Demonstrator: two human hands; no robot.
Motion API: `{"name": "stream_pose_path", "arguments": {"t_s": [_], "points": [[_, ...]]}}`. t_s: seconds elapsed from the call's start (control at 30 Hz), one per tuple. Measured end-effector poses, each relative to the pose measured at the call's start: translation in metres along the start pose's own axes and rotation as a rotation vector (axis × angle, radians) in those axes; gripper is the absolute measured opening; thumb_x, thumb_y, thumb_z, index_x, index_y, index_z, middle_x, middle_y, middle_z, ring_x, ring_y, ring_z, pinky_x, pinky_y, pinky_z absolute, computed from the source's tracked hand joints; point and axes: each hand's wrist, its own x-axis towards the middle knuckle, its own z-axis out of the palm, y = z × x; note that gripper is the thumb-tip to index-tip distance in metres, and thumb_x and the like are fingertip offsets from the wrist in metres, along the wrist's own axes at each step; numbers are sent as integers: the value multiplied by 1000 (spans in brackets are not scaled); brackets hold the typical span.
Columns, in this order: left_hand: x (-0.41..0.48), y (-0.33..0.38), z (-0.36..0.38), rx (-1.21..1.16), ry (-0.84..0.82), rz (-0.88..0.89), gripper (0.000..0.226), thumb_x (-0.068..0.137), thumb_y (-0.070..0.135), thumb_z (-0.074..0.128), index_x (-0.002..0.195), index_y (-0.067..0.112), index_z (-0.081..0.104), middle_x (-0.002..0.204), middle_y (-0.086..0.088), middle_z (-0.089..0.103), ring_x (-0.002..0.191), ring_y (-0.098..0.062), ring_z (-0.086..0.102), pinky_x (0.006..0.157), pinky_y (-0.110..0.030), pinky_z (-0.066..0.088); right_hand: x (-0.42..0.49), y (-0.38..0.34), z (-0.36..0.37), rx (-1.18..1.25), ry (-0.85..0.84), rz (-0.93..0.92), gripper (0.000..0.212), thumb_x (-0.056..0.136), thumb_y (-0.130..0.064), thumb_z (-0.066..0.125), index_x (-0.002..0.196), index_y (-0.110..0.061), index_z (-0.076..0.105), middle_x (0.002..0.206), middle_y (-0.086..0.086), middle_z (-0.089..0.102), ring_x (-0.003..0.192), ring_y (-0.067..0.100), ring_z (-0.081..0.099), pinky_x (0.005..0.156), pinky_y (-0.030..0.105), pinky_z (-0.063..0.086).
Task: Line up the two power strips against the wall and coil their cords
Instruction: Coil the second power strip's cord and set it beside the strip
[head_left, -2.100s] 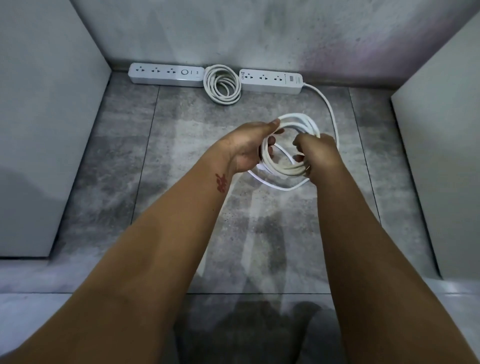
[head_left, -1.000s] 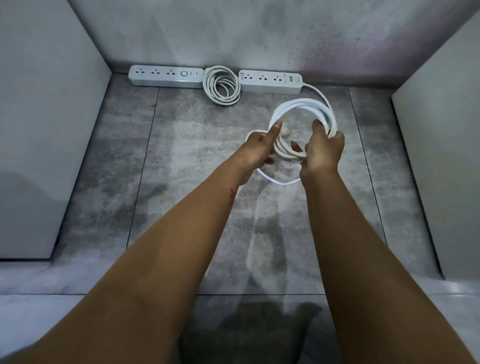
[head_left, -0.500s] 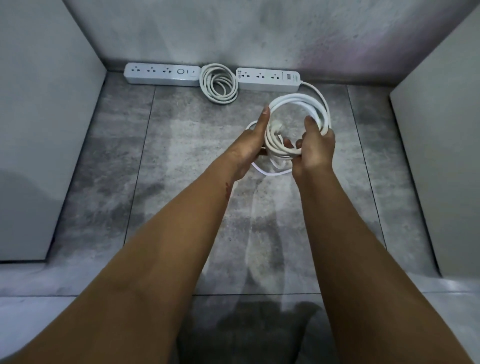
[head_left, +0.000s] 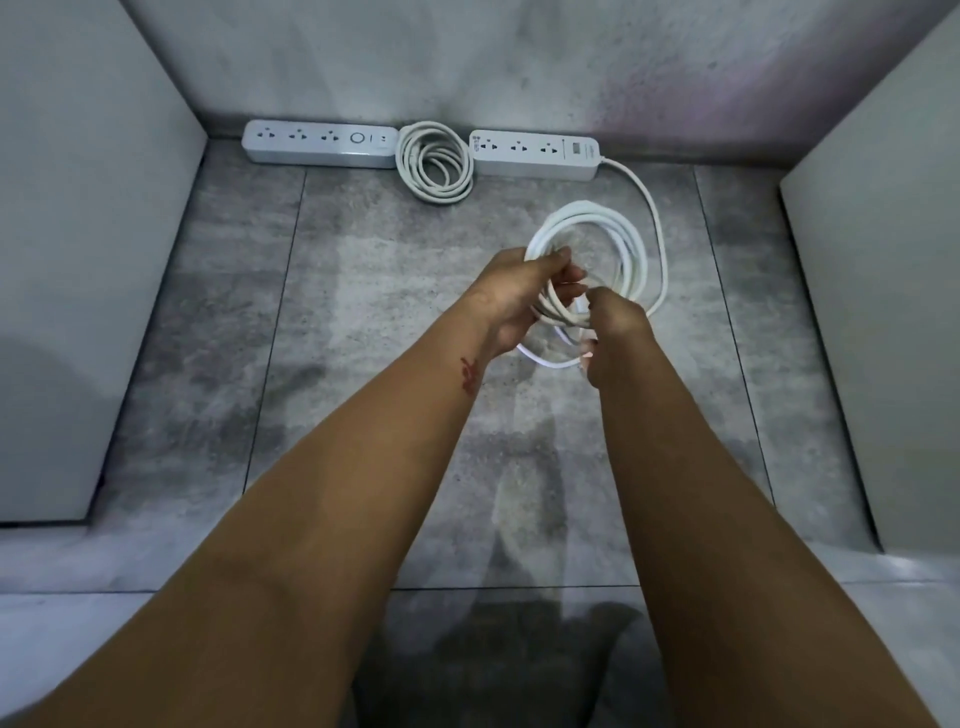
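Two white power strips lie end to end against the back wall: the left strip (head_left: 319, 144) and the right strip (head_left: 535, 155). Between them a coiled white cord (head_left: 435, 162) rests flat on the floor. The right strip's cord (head_left: 647, 202) runs from its right end into a loose coil (head_left: 628, 244) held above the floor. My left hand (head_left: 511, 299) grips the coil's left side, fingers closed over the loops. My right hand (head_left: 613, 332) pinches the cord at the coil's near edge; the plug end is hidden between my hands.
The floor is grey stone tile (head_left: 363, 322). Pale panels stand at the left (head_left: 78, 270) and the right (head_left: 883, 312), boxing in the space. A grey wall (head_left: 467, 57) closes the back.
The coil has tipped lower and spread wider. My hands have turned, the left closing over the loops and the right dropping to the near edge of the coil.
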Motion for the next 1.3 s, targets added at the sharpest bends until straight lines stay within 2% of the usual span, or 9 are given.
{"name": "stream_pose_path", "arguments": {"t_s": [0.1,0.23,0.37,0.43,0.53,0.6,0.73,0.97,1.3], "points": [[0,-4,0,25,-6,12,15,99,11,53,90,3,61,67,-5,70,63,-18,68,74,-36,57,4,-4,-6,-21,-5,16,52,81,-36,56,129,-19,53,123,10,57,99,29,59,70,36,49],[-1,-5,-3,37,-8,36,14,100,13,50,103,1,57,79,-7,71,62,-16,69,72,-34,57,3,-7,-11,121,-183,-10,38,95,-10,52,133,-4,51,95,6,57,75,17,57,71,32,53],[-5,-3,-5,82,-33,65,24,100,13,50,122,3,50,92,-9,68,66,-22,70,73,-39,58,3,-5,-8,107,-154,-38,44,92,2,52,136,0,49,97,9,61,68,15,61,53,24,53],[-5,-2,-5,165,-15,84,16,98,12,54,113,10,52,91,-8,67,71,-24,70,76,-41,56,1,-6,-8,126,-105,-41,41,90,7,50,131,2,51,104,13,68,67,16,64,41,20,50],[-2,-1,-4,386,96,153,11,89,15,64,93,16,54,88,-8,61,77,-22,64,75,-37,51,-3,-9,-8,214,-116,-65,22,93,7,44,110,1,58,91,10,68,66,18,63,51,27,50],[2,0,-9,660,208,212,21,78,26,69,96,19,59,111,-12,56,98,-26,60,86,-39,51,-3,-12,-8,216,-103,-93,24,93,7,40,101,-7,58,79,5,62,59,16,57,56,28,47],[3,5,-19,1168,274,276,52,82,38,65,130,23,52,154,-1,23,142,-25,16,114,-40,23,-1,-16,-9,165,-112,-166,35,89,10,33,104,-10,58,74,2,58,53,15,52,59,27,43],[6,13,-27,1394,219,391,63,83,46,59,140,24,43,164,4,-1,149,-21,-14,118,-48,-3,-7,-20,-13,149,-187,-133,28,89,8,36,89,-11,56,68,6,51,55,17,48,61,29,46],[7,12,-32,1216,178,418,78,83,45,62,150,26,29,159,4,26,147,-23,17,116,-43,18,-15,-24,-18,72,-229,-168,29,88,0,48,109,-17,59,90,3,64,68,16,60,60,28,54]]}}
